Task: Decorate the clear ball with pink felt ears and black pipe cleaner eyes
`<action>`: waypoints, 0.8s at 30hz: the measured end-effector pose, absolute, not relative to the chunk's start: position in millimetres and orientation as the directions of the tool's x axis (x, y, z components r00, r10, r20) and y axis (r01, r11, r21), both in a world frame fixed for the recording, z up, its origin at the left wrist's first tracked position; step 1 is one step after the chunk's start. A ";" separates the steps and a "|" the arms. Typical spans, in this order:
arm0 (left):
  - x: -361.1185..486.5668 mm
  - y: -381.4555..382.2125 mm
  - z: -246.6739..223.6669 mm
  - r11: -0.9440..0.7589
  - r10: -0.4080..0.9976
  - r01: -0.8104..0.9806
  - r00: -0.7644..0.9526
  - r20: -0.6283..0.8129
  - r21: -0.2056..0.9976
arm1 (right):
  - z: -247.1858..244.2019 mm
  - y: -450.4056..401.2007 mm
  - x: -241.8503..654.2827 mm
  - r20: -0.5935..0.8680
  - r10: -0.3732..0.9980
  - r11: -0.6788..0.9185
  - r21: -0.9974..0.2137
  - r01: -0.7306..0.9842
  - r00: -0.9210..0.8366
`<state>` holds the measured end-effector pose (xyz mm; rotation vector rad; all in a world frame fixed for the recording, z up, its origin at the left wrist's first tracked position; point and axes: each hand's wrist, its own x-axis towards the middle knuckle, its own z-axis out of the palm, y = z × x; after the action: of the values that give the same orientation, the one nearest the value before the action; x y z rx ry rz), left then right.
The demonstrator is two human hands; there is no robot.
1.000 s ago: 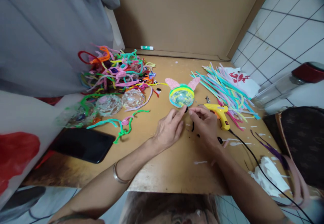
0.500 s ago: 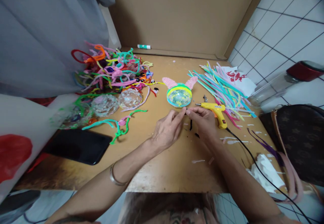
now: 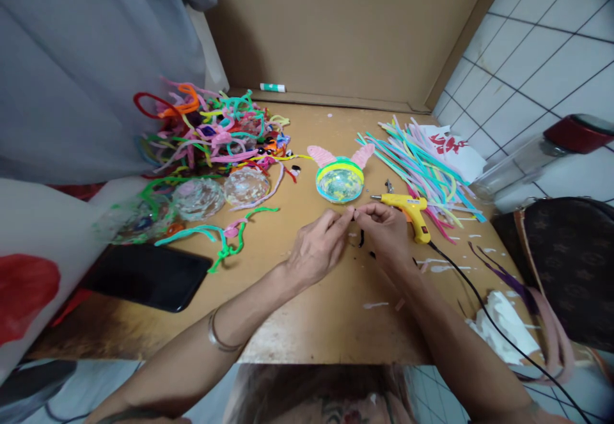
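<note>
My left hand (image 3: 320,245) and my right hand (image 3: 384,229) meet above the table, fingertips pinched together on a small black piece (image 3: 354,214), mostly covered by the fingers; its kind is not clear. Another black strip (image 3: 361,238) lies on the table beneath my right hand. Just beyond my fingertips sits a clear round dome (image 3: 340,184), edged with yellow, green and blue pipe cleaner and topped by two pink ear shapes (image 3: 363,155). A yellow glue gun (image 3: 405,206) lies right of my right hand, its nozzle pointing left.
Tangled pipe cleaners (image 3: 225,126) are heaped at the back left, with clear domes (image 3: 199,198) before them. A black phone (image 3: 148,277) lies left. Straight pipe cleaners (image 3: 422,162) spread at right, near a brown bag (image 3: 561,264). The glue gun's cord (image 3: 499,328) runs past crumpled tissue (image 3: 503,331).
My fingertips have shifted very slightly around the small black piece, and my right hand has turned a little. The dome and glue gun stay where they were.
</note>
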<state>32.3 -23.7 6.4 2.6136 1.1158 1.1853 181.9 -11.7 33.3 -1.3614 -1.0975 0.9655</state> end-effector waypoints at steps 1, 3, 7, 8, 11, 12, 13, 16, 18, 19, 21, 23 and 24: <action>32.3 -23.6 6.0 -0.737 0.641 0.577 0.433 0.634 0.351 | 33.4 -11.8 181.7 0.037 0.970 0.016 -0.996 0.088 0.240; 32.5 -23.3 4.6 -0.738 0.652 0.539 0.415 0.634 0.406 | 33.1 -11.8 181.8 0.047 0.971 0.028 -0.996 0.087 0.233; 33.9 -22.4 2.8 -0.732 0.679 0.402 0.362 0.639 0.550 | 31.4 -11.6 183.2 0.063 0.970 0.047 -0.996 0.074 0.233; 34.3 -22.2 3.0 -0.730 0.683 0.364 0.346 0.643 0.579 | 31.2 -11.6 183.5 0.062 0.971 0.048 -0.997 0.067 0.231; 35.0 -21.2 4.6 -0.718 0.696 0.283 0.312 0.646 0.636 | 32.5 -12.3 184.2 0.057 0.974 0.047 -0.998 0.050 0.218; 34.9 -20.9 5.2 -0.710 0.704 0.270 0.307 0.641 0.650 | 33.5 -12.8 184.3 0.059 0.976 0.051 -0.998 0.043 0.209; 34.7 -20.7 5.6 -0.701 0.712 0.262 0.302 0.634 0.663 | 34.7 -13.4 184.5 0.065 0.978 0.059 -0.998 0.036 0.198; 33.7 -20.1 5.8 -0.673 0.738 0.265 0.291 0.608 0.691 | 37.7 -14.9 185.4 0.090 0.981 0.086 -0.996 0.028 0.170; 33.3 -20.0 5.2 -0.663 0.748 0.277 0.290 0.598 0.695 | 38.4 -15.4 186.4 0.099 0.981 0.093 -0.995 0.048 0.166; 33.2 -20.0 4.7 -0.662 0.748 0.285 0.291 0.596 0.693 | 38.1 -15.3 186.8 0.104 0.981 0.095 -0.994 0.063 0.166; 33.1 -20.0 3.7 -0.667 0.744 0.299 0.297 0.598 0.682 | 36.6 -14.8 187.6 0.120 0.980 0.106 -0.990 0.090 0.162; 32.8 -19.7 2.5 -0.679 0.734 0.313 0.306 0.606 0.664 | 34.4 -13.8 188.1 0.129 0.979 0.113 -0.988 0.109 0.159; 32.6 -19.5 1.9 -0.689 0.725 0.321 0.313 0.613 0.650 | 33.4 -13.1 188.3 0.130 0.978 0.112 -0.987 0.112 0.162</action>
<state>32.6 -19.5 1.9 2.1767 0.9292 1.3383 188.3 -13.1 33.4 -1.2678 -1.2110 0.9444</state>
